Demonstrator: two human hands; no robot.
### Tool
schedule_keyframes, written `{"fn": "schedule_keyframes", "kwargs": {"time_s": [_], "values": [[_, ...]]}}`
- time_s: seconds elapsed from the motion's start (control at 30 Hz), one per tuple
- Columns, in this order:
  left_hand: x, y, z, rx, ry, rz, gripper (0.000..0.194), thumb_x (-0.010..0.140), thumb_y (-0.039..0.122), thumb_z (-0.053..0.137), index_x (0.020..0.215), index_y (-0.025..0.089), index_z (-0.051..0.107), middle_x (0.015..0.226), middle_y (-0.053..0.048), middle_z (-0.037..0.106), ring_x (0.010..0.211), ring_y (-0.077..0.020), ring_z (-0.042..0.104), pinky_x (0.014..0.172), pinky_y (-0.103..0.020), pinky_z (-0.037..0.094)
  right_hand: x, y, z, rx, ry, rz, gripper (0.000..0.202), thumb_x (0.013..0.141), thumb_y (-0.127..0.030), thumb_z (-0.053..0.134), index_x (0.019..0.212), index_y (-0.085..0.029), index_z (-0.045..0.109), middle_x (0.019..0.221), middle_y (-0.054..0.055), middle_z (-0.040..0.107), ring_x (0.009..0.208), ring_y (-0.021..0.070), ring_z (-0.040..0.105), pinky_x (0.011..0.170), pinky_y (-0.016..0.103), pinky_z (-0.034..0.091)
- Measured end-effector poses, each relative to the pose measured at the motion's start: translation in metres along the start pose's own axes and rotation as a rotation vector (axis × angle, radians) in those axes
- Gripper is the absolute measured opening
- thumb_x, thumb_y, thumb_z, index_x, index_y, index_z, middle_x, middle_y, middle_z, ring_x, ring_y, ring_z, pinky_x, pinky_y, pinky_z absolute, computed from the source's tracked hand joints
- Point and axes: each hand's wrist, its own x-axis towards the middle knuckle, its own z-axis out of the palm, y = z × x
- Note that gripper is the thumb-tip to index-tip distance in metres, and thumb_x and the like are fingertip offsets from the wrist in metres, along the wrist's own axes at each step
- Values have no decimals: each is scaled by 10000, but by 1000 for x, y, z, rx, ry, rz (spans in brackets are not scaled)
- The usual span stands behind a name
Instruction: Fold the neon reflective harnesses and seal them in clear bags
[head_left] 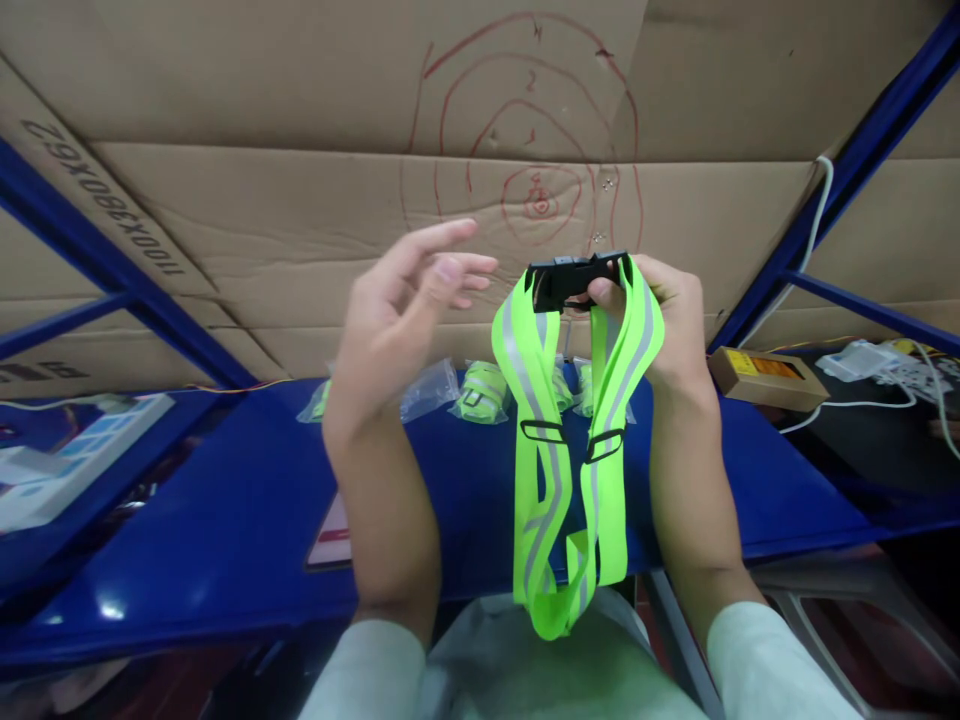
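Note:
A neon yellow-green reflective belt (551,480) with grey stripes hangs in loops in front of me. Its black side-release buckle (570,280) is at the top, and two black strap sliders sit lower on the webbing. My right hand (671,310) grips the belt at the buckle's right end, thumb on the buckle. To the left, my left hand (412,300) is raised with its fingers apart, touching nothing. Behind the belt, on the blue table (255,500), lie several bagged rolls of the same webbing (482,390) and a clear plastic bag (430,392).
A cardboard wall (300,210) with red hand-drawn rings stands behind the table, between blue metal posts. On the left is a white power strip (82,460). A small brown box (769,378) and white cables (911,370) lie at the right. A pink-and-white card (330,535) lies near my left forearm.

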Motion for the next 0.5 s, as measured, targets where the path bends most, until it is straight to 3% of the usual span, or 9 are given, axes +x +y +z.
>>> {"fn": "schedule_keyframes", "kwargs": {"time_s": [0.13,0.2,0.27,0.37,0.43,0.5], "values": [[1,10,19,-77,-200,-164,539,830,541,809,1261,236,707,1179,-83,767,1114,-280,713,867,-359,591,-1,-2,10,-13,34,-25,328,856,-576,770,831,-250,748,812,30,714,784,215,662,703,364,564],[3,10,28,-121,-258,-233,507,752,527,875,1135,220,752,1051,-72,779,1027,-284,725,800,-340,587,-1,-2,13,6,55,-20,323,856,-571,773,840,-250,743,831,30,715,810,218,662,724,364,566],[5,3,35,-121,-242,-246,422,758,522,870,1033,218,770,931,-50,764,876,-247,719,695,-316,556,-1,-2,12,36,12,6,328,843,-567,786,872,-242,747,867,31,721,851,226,679,745,365,573],[7,-13,39,-76,-135,-202,327,797,510,841,914,213,771,814,-23,721,710,-181,657,596,-292,487,1,1,-1,56,-255,64,396,759,-547,858,990,-237,770,976,35,745,968,255,703,815,381,594],[8,-21,39,-67,-72,-182,308,802,500,839,841,207,755,751,-12,688,656,-157,620,561,-283,451,1,6,-16,65,-463,93,572,651,-516,931,1128,-249,765,1079,47,750,1072,278,696,878,398,602],[8,-25,39,-78,-35,-175,302,799,490,843,807,205,743,717,-7,669,640,-152,604,545,-281,433,-1,16,-31,88,-492,95,761,566,-521,965,1242,-254,739,1134,69,744,1106,287,695,893,403,609]]}}
